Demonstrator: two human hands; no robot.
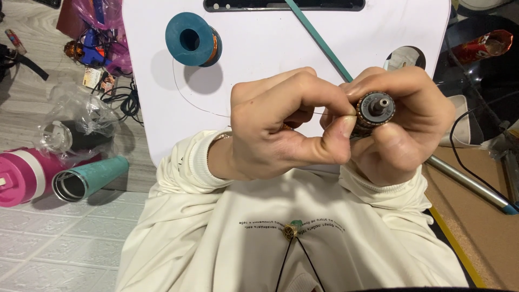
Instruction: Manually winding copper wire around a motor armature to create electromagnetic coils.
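The right hand is clamped around a small motor armature, its shaft end pointing toward the camera. The left hand pinches together just left of it, on thin copper wire trailing to the teal spool near the surface's far edge

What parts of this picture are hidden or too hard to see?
- Head view: most of the small motor part is wrapped by the right hand; only its round end shows.
- The thin wire leading from the blue spool is too fine to follow under the left hand.
- The dark slot on the white board is cut off by the top edge.
- The pink bottle runs off the left edge.
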